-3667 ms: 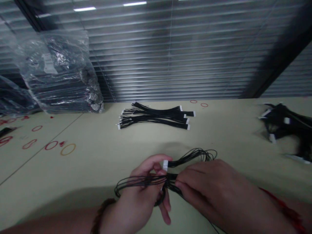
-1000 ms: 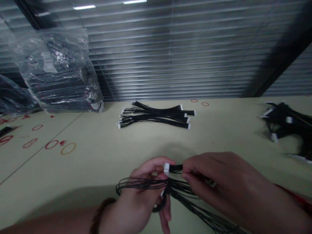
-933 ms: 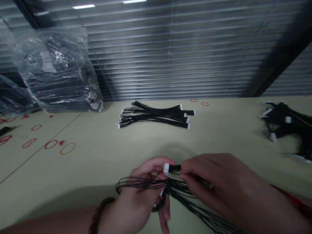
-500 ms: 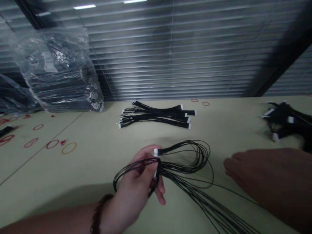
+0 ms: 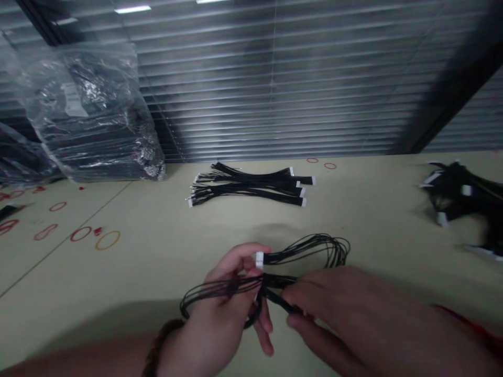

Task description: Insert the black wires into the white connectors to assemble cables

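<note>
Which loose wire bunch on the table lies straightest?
The black wire bunch at the far middle: its wires run parallel, with white connectors lined up at the right end. The bunch at far right is a tangled heap.

From my screen, the wires [image 5: 306, 250] read black, each ending in a white connector [image 5: 259, 260]. The table [image 5: 353, 225] is pale olive, dotted with red rings [image 5: 80, 234] and one orange ring [image 5: 107, 240]. The blinds [image 5: 275, 89] behind it show grey and silver horizontal stripes. I also see a brown beaded bracelet [image 5: 161, 335] and a red string [image 5: 467, 320].
</note>
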